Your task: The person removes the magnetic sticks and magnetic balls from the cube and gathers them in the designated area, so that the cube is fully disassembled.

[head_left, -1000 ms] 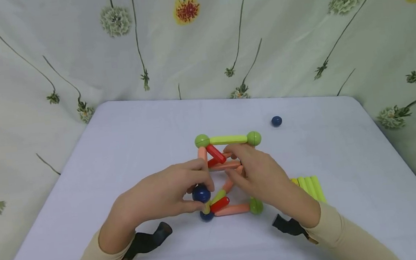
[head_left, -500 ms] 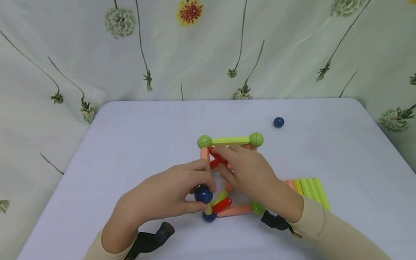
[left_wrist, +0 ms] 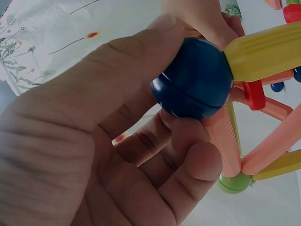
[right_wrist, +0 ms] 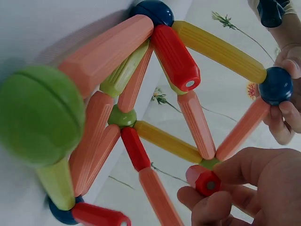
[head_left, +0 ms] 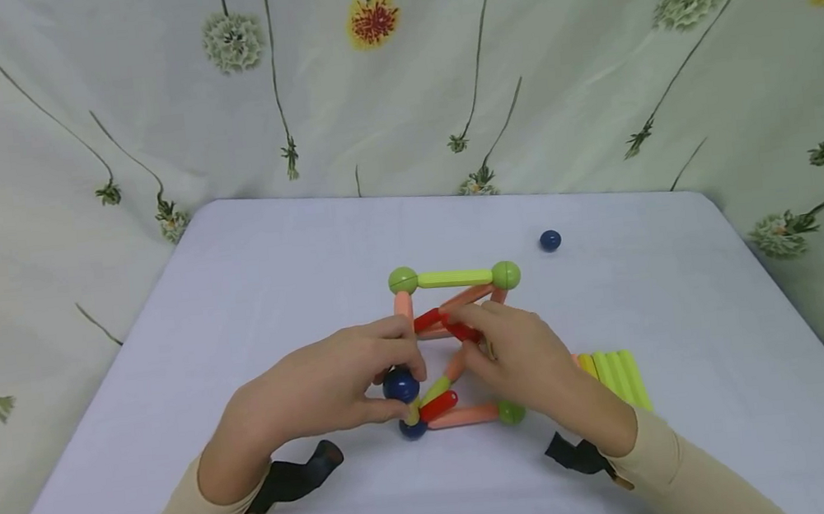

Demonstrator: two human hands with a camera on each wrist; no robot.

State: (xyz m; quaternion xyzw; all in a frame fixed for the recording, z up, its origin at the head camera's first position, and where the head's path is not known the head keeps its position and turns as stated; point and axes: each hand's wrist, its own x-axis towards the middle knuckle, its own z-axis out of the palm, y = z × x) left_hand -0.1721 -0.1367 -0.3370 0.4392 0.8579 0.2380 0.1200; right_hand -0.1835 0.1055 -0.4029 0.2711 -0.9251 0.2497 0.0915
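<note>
My left hand (head_left: 341, 375) grips a blue magnetic ball (left_wrist: 195, 77) between thumb and fingers. A yellow magnetic stick (left_wrist: 268, 52) and a salmon stick (left_wrist: 223, 141) join that ball, an upper corner of a stick-and-ball frame. In the right wrist view my right hand (right_wrist: 254, 188) pinches a red magnetic stick (right_wrist: 208, 183), its metal end facing the camera. In the head view this stick lies inside the frame, below the far lime stick (head_left: 455, 278) with its green balls (head_left: 403, 281) at both ends. Another red stick (right_wrist: 176, 59) juts from the lower blue ball (right_wrist: 153, 12).
Several loose sticks (head_left: 617, 378) lie side by side to the right, partly behind my right forearm. A single blue ball (head_left: 549, 240) rests farther back on the white table (head_left: 293, 260). A flower-print cloth (head_left: 573, 68) hangs behind.
My right hand has taken hold of the red stick at the far-left green ball and drawn it away, toward me and to the right. My left hand stays on the blue ball.
</note>
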